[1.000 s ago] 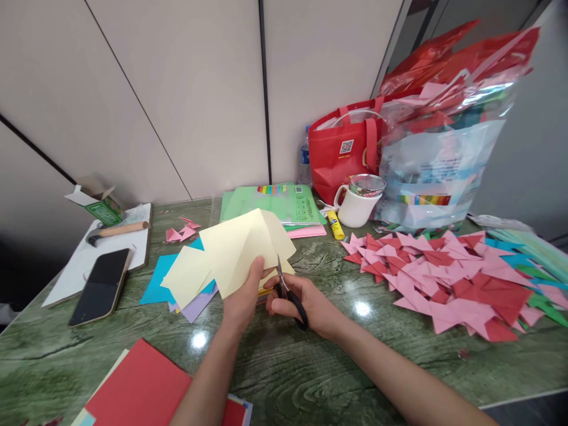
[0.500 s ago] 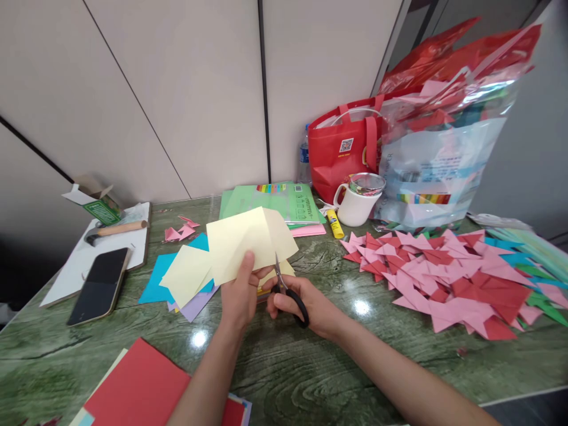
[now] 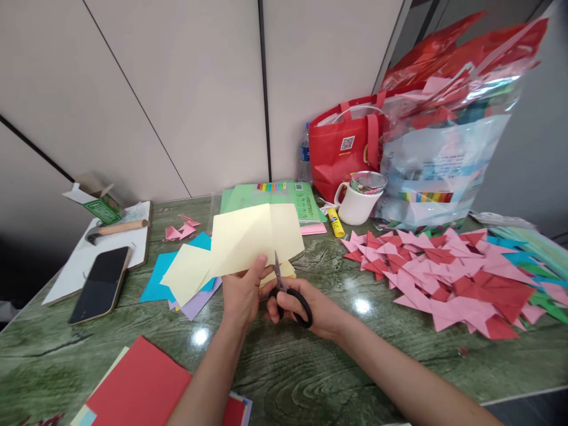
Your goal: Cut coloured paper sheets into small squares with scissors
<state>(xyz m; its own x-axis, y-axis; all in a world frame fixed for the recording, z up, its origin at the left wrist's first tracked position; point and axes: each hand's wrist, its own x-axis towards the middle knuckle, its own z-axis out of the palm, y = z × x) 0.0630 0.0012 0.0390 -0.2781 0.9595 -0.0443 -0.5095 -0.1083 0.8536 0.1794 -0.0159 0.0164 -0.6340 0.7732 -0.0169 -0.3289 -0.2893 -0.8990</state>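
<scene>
A pale yellow sheet of paper (image 3: 242,236), with a crease toward its right side, is pinched in my left hand (image 3: 244,290), thumb on top along the lower edge. My right hand (image 3: 306,305) grips black-handled scissors (image 3: 298,300) by their finger loops. Their blades point up at the paper's lower edge close to the crease, just right of my left thumb. Behind and below the held sheet lie cut yellow pieces (image 3: 184,275), blue paper (image 3: 155,281) and purple paper (image 3: 199,303). Part of another yellow stack (image 3: 286,269) shows behind the scissors.
Folded pink and red paper pieces (image 3: 444,272) heap at right. Behind stand a white mug (image 3: 357,204), a red bag (image 3: 337,160) and a plastic bag (image 3: 439,160). A glue stick (image 3: 336,222), phone (image 3: 101,285), hammer (image 3: 119,228) and red sheets (image 3: 137,384) lie about.
The yellow sheet has flattened out; its right part, bent before, now lies open beyond the crease. Sheet and both hands have shifted slightly right.
</scene>
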